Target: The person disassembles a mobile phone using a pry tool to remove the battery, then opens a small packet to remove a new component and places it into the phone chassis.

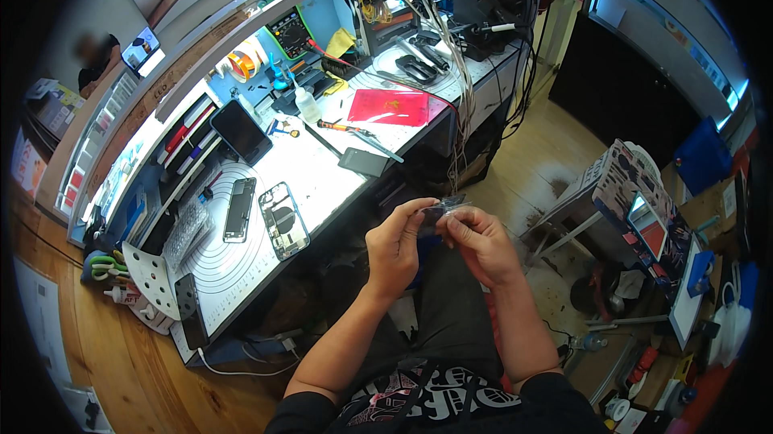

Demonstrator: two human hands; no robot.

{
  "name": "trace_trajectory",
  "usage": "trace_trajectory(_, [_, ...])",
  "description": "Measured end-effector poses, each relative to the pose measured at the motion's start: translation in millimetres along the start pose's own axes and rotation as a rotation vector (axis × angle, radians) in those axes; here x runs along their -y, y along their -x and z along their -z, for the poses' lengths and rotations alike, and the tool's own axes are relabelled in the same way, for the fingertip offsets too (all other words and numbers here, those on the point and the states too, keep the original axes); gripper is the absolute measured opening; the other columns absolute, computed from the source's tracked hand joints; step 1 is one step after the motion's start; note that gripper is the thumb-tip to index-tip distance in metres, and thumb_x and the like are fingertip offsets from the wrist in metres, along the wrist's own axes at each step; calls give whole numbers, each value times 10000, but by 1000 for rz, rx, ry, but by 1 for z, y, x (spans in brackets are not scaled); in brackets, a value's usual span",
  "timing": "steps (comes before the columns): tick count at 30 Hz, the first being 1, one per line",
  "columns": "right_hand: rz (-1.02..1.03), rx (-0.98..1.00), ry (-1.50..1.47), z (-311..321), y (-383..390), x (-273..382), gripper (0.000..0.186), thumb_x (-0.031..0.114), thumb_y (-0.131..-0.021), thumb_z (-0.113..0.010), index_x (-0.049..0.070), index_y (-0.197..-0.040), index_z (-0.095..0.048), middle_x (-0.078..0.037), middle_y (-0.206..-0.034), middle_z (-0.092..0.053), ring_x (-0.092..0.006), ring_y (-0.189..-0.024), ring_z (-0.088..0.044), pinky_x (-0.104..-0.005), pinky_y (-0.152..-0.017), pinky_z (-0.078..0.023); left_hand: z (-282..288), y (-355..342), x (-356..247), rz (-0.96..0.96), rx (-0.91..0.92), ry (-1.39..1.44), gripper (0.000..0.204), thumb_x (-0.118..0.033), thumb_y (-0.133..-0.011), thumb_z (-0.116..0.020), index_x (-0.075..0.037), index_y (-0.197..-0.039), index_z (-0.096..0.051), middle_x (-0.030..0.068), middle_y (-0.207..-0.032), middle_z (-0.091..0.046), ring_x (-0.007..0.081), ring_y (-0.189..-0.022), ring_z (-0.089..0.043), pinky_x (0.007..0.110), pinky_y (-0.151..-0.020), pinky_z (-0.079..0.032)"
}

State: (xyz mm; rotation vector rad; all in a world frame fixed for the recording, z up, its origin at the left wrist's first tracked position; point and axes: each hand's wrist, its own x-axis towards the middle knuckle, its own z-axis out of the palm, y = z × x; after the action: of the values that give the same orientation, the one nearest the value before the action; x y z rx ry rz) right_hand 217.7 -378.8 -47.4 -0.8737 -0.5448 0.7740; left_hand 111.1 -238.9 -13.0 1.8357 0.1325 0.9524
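Pinching a small clear plastic packet [456, 202]: left hand [393, 247] grips its near-left side, right hand [483, 242] its other side, thumbs against fingers on both. Packet sits between the fingertips, above the lap, off the counter [330, 184] edge; roughly 1 o'clock from the left hand, 11 o'clock from the right. Its long axis can't be told, fingers cover too much. Something dark shows at the left fingertips; can't tell whether it's inside the packet.

Opened phone body [283, 221] lies flat at about 9 o'clock from the left hand, which is the nearer one; long axis runs 11 to 5 o'clock, insides up. Just beyond it, also toward 9, a detached phone panel [239, 210], axis near 12 to 6, apart from the body.

Containers: bubble-wrap pouch [187, 233] at 9 o'clock from the panel, contents not readable. White squeeze bottle [307, 105] upright at 11 o'clock from the hands, fill level unclear. Black bin [588, 294] on the floor, 4 o'clock from the right hand, something white and crumpled at its mouth.
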Motion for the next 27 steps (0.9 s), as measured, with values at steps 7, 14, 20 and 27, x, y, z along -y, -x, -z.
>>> trace_trajectory(7, [20,-12,114,10,8,38,243,9,-984,-588,-56,-1148,-755,-111,-1187,-670,-106,-797,-594,-220,-673,-454,14,-4,15,429,-20,398,246,-117,-1112,-527,19,-1219,-701,83,-1093,-741,148,-952,-716,294,-798,-603])
trace_trajectory(14, [214,-128,478,5,-2,24,229,-65,-921,-731,-11,-1138,-779,-41,-1144,-629,-73,-723,-583,-233,-623,-487,26,-9,17,615,131,635,271,-136,-1117,-503,17,-1237,-693,87,-1139,-725,154,-1036,-706,333,-890,-615])
trace_trajectory(20, [-46,-169,378,16,1,19,133,-21,-908,-769,-1,-1034,-731,-40,-913,-724,-86,-782,-648,-235,-655,-515,25,-13,22,457,261,351,268,-99,-1103,-533,36,-1267,-696,70,-1122,-740,109,-1044,-668,279,-947,-526])
trace_trajectory(27, [-129,-239,220,46,9,22,219,37,-1005,-657,-28,-1207,-606,-125,-1039,-734,-206,-874,-742,-333,-732,-650,25,-15,17,647,177,537,291,-151,-1117,-507,22,-1301,-650,167,-1173,-711,273,-1105,-721,416,-849,-659])
